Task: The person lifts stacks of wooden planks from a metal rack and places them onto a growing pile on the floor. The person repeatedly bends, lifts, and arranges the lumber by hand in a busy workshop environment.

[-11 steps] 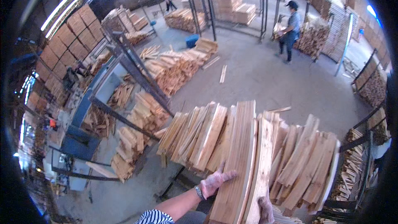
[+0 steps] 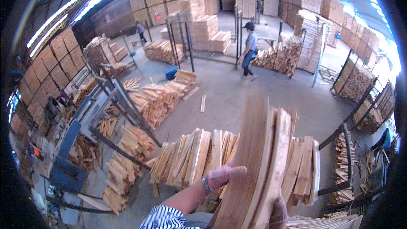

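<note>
Between my two gloved hands stands a bundle of long wooden boards, tilted upright in front of me. My left hand presses against the bundle's left side, thumb stretched across the face of the wide board and fingers mostly hidden behind it. My right hand grips the lower right edge of the bundle, its fingers partly out of sight. Behind the boards lies a row of loose wooden slats on a low stand, with more slats to the right of the bundle.
Stacked offcuts lie on the floor to the left, near a blue basin. Dark metal frames stand left and right. A person walks by a wood pile. Further slats lie at the lower right.
The bundle has come up off the row of slats, held between both hands. My view has tilted up and turned right. The person farther off has stepped away from their earlier stance.
</note>
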